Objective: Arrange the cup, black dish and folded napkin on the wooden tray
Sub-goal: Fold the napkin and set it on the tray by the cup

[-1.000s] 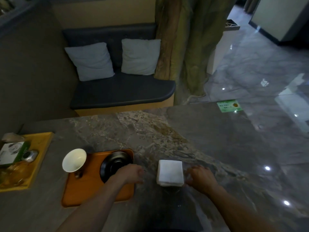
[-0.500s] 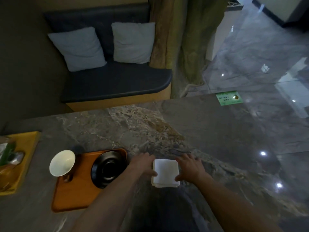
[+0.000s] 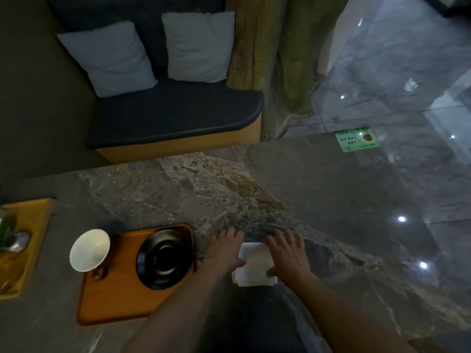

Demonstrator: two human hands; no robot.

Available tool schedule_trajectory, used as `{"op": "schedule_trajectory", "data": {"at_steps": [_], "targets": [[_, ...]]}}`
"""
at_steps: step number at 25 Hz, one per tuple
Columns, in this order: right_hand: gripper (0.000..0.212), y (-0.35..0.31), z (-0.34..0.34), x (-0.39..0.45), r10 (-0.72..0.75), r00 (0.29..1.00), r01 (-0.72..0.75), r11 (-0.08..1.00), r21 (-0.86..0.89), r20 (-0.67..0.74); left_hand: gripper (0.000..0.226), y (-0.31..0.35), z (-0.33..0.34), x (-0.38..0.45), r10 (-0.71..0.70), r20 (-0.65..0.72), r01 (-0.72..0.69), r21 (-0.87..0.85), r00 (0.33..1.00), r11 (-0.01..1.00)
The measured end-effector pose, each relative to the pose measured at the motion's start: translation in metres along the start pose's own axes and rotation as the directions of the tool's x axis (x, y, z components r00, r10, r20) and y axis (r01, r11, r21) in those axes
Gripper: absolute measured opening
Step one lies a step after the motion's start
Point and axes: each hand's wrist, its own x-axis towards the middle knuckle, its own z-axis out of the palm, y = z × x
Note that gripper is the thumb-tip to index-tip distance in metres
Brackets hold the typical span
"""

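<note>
A white folded napkin (image 3: 254, 267) lies on the marble table just right of the wooden tray (image 3: 117, 299). My left hand (image 3: 224, 249) rests on the napkin's left edge and my right hand (image 3: 288, 253) lies flat over its right side, fingers spread; both press on it. The black dish (image 3: 164, 258) sits on the tray's right half. A white cup (image 3: 89, 249) stands at the tray's far left corner, overhanging its edge. Much of the napkin is hidden under my hands.
A yellow tray (image 3: 30, 225) with small items sits at the table's left edge. Beyond the table's far edge are a dark bench (image 3: 173, 115) with two grey cushions and a tree-trunk pillar (image 3: 267, 59). A green sticker (image 3: 356, 138) lies at the table's far right.
Both hands have closed in from either side of the napkin and now lie on top of it. The napkin stays on the table beside the tray.
</note>
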Motion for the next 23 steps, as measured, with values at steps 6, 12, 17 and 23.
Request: {"op": "schedule_trajectory", "data": {"at_steps": [6, 12, 17, 23], "targets": [[0.071, -0.006, 0.009, -0.019, -0.022, 0.996, 0.034, 0.989, 0.145, -0.088, 0.035, 0.001, 0.019, -0.02, -0.114, -0.045, 0.098, -0.27, 0.992, 0.958], [0.033, -0.01, 0.015, -0.046, 0.002, 0.988, 0.069, 0.886, 0.459, -0.152, 0.035, 0.0, 0.029, -0.054, -0.222, -0.033, 0.178, -0.485, 0.975, 0.856], [0.023, -0.009, 0.01, -0.056, 0.101, 0.989, 0.022, 0.616, 0.788, -0.106, 0.03, 0.0, 0.025, -0.089, -0.242, -0.009, 0.126, -0.834, 0.97, 0.537], [0.026, -0.018, -0.008, -0.07, 0.094, 0.992, 0.056, 0.283, 0.958, -0.086, 0.023, 0.007, 0.0, -0.133, -0.28, 0.029, 0.063, -0.991, 0.96, 0.114]]}}
